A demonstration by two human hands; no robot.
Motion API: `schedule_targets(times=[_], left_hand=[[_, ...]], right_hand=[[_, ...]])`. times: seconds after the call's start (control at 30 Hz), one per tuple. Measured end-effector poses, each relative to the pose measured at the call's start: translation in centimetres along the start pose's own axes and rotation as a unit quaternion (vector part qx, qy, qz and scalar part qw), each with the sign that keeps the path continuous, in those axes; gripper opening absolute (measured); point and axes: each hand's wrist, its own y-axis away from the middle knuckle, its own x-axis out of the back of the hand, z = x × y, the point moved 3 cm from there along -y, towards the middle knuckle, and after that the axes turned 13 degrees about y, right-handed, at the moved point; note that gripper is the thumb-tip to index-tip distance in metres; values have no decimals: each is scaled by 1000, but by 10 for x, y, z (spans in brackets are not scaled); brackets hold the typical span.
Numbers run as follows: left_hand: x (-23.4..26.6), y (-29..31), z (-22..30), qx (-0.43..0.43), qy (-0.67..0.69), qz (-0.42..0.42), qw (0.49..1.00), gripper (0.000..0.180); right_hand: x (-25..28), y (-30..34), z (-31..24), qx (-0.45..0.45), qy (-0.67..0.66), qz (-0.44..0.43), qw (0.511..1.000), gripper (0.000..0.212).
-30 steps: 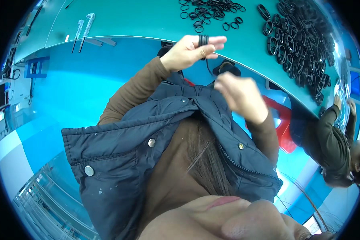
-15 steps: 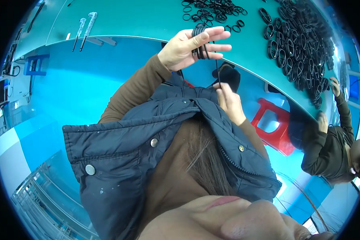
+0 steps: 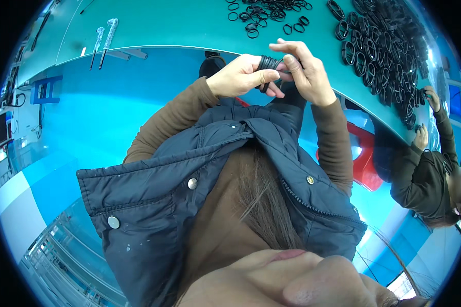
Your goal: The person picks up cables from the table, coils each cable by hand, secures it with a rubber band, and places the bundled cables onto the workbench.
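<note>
A black cable (image 3: 268, 63) is wound in several turns around the fingers of my left hand (image 3: 238, 77), just past the near edge of the green table. The left thumb lies against the turns and the fingers are curled inside them. Close on the right side of the coil is my right hand (image 3: 312, 77), its thumb and bent fingers closed on the cable beside the left fingertips, the index finger lifted over the top. Part of the cable between the two hands is hidden by the fingers.
Loose black rings (image 3: 271, 13) lie on the green table (image 3: 179, 25). A large heap of coiled black cables (image 3: 379, 56) covers its right side, where a co-worker's hand (image 3: 421, 137) is busy. A red stool (image 3: 366, 158) stands below. Two plastic-wrapped rods (image 3: 107, 41) jut over the edge at left.
My right hand has come up from below, where it held the hanging cable, to the coil. The left hand has dropped a little and its fingers have curled in.
</note>
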Motion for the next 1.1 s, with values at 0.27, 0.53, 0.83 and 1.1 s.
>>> schedule_targets(times=[0.27,0.53,0.83,1.1], left_hand=[[1,0,-11,-40,75,4,996,30],[2,-5,-13,-127,-114,-41,985,25],[6,-3,-20,-47,21,-43,998,17],[3,12,7,-203,-437,190,855,32]], right_hand=[[-14,4,-2,83,-44,-37,995,35],[-37,9,-18,-168,-491,-135,844,54],[-43,15,-8,-252,-367,-184,876,36],[-32,10,2,-175,-259,-64,948,32]])
